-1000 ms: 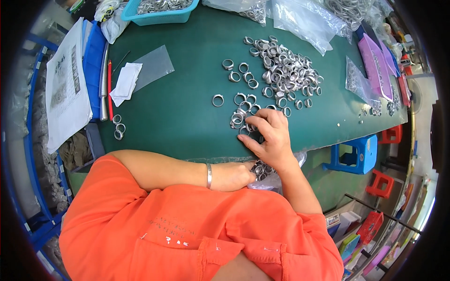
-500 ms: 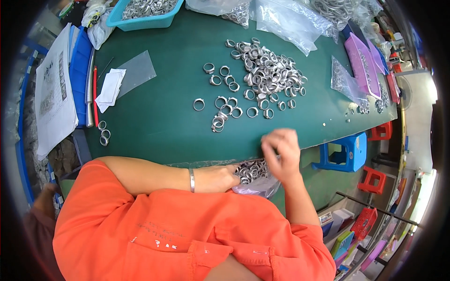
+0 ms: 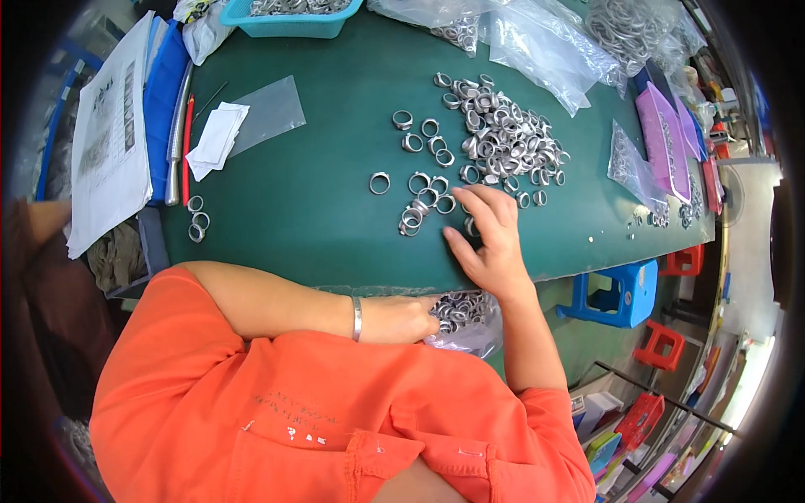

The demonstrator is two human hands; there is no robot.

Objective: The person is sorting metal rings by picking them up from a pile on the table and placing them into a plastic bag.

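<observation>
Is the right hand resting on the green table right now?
Yes, the right hand lies flat on the green table beside loose metal rings.

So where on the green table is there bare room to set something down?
Bare green mat lies between the white paper slips and the loose rings. Crowded: the ring pile and around the right hand.

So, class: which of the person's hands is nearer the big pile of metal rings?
Right. The right hand lies flat beside the pile of metal rings; the left hand holds the bag below the table edge.
</observation>
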